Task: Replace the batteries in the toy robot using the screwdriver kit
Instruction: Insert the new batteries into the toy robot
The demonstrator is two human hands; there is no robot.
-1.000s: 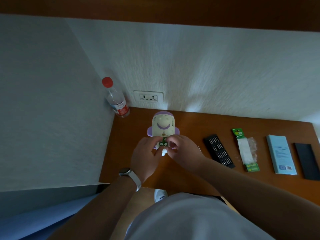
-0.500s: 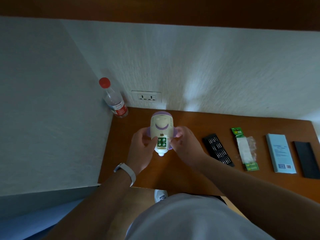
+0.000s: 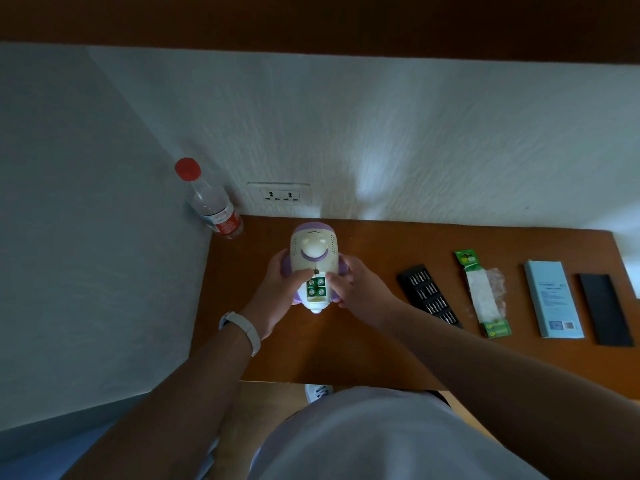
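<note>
Subject: toy robot (image 3: 313,258), cream shell with purple trim, lying with its back to the camera at the far left of the table (image 3: 363,348). Whether it rests on the wood or is held just clear of it cannot be told.

Left hand (image 3: 278,292): fingers curled round the left flank, thumb laid across the back beside the battery compartment (image 3: 316,287). Right hand (image 3: 358,289): curled round the right flank, thumb at the compartment's other edge.

Compartment: open, no cover in view. Four green batteries (image 3: 312,291) sit in it, two by two.

Handling judgement: a hollow plastic body, likely light and rigid, its rounded glossy shell liable to roll or slip. The two-sided hold at the waist, below the purple arms, looks the soundest (the arms appear thin and are best not used as handles). The cells are small and smooth, so they may tip out if the toy turns over.

The screwdriver kit (image 3: 429,296) lies well apart to the right, with a battery pack (image 3: 483,292) beyond it.
</note>
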